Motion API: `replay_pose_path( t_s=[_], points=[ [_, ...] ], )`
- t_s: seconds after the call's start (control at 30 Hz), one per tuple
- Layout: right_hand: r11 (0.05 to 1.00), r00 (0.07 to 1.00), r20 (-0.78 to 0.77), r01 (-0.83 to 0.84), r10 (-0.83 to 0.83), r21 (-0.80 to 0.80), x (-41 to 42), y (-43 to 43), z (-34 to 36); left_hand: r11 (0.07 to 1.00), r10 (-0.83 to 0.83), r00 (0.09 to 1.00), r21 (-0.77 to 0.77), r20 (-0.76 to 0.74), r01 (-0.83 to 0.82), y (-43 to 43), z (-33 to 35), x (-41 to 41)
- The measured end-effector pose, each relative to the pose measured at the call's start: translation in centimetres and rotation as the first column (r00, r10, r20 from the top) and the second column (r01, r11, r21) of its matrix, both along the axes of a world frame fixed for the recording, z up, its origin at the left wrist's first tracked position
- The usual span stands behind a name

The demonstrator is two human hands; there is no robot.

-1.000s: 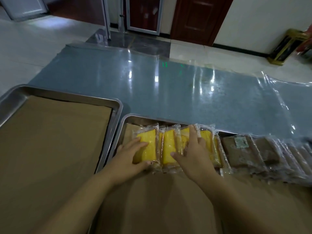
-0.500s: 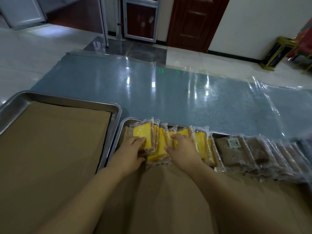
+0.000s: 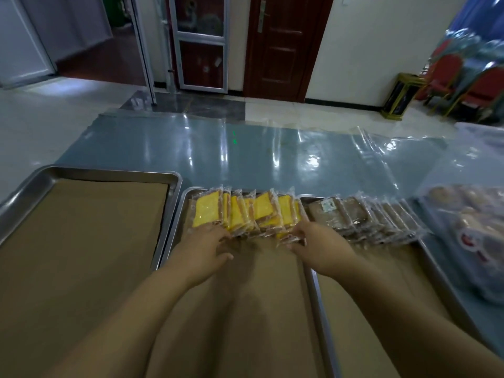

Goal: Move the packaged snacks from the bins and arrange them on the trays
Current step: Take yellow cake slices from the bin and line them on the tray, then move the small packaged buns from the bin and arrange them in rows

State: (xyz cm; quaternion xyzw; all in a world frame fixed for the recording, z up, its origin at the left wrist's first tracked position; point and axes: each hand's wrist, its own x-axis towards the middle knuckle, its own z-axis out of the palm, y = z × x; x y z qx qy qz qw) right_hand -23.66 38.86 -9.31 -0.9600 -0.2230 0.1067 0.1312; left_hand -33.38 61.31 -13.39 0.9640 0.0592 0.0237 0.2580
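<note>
Yellow snack packs (image 3: 245, 211) stand overlapped along the middle tray's (image 3: 191, 190) far edge, shingled to save room. Left hand (image 3: 203, 245), fingers loose, squares up the row's left end. Right hand (image 3: 313, 241) touches the right end; can't tell if it pinches.

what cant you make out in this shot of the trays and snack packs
Head view only:
- Near ends of the yellow packs: covered by the left hand and right hand; gripping or just touching is unclear.
- White label on the brown packs: too small to read.
- Bagged goods at right: blurred and cut by the frame edge.
</note>
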Motion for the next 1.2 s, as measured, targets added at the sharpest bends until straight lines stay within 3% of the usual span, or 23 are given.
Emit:
replay_pose_path(
  t_s=[0.3, 0.7, 0.97, 1.2],
  points=[
    [0.997, 0.998, 0.044, -0.032, 0.035, -0.073, -2.5, -11.7, 2.2, 0.998, -0.022, 0.998, 0.064, 0.060, 0.018, -10.6, 5.4, -2.6],
    [0.987, 0.982, 0.178, -0.092, 0.068, 0.130, -3.6, -32.5, 7.9, 0.997, 0.009, 0.989, -0.073, 0.146, 0.002, -31.3, 7.7, -2.1],
    [0.951, 0.965, 0.262, -0.067, -0.016, 0.303, 0.4, -40.5, 11.3, 0.995, -0.094, 0.962, -0.002, 0.256, 0.097, -39.1, 11.4, 2.4],
    [0.965, 0.929, 0.365, -0.036, -0.064, 0.261, 7.8, -45.9, 13.6, 0.975, -0.177, 0.915, -0.061, 0.363, 0.213, -44.2, 14.4, 10.8]
  ],
)
